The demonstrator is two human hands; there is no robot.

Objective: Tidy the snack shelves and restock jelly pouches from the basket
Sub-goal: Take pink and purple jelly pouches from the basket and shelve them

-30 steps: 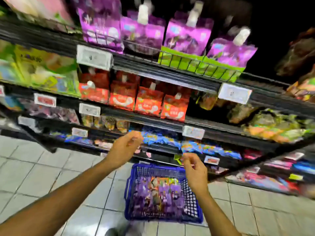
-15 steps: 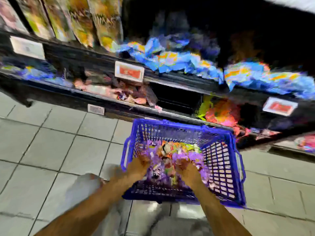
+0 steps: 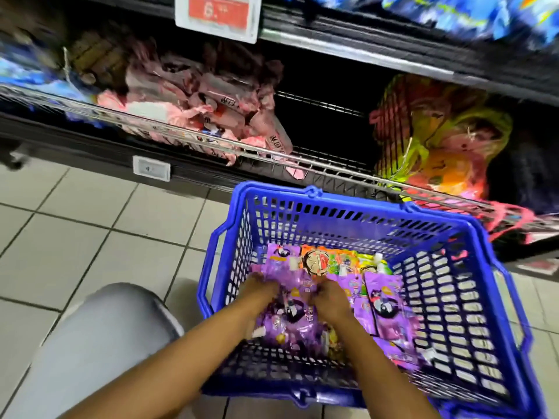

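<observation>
A blue plastic basket (image 3: pixel 348 202) stands on the tiled floor in front of the lowest shelf. Several purple jelly pouches (image 3: pixel 385 303) lie in it, with orange and green pouches (image 3: pixel 328 261) at its far end. Both my hands are down inside the basket. My left hand (image 3: pixel 260 290) and my right hand (image 3: pixel 330 297) close in from either side on a bunch of purple pouches (image 3: pixel 290 317) between them. Their fingertips are buried among the pouches and blurred.
The low wire shelf (image 3: pixel 302 160) holds a heap of pink packets (image 3: pixel 193 98), a dark gap (image 3: pixel 326 125) and a yellow-orange netted bag (image 3: pixel 435 137). A red price tag (image 3: pixel 217 13) hangs above. My knee (image 3: pixel 102 337) in grey trousers is at the left.
I have bent down from the upper shelves to the basket. Both hands dropped from shelf height into the basket and now hold purple pouches.
</observation>
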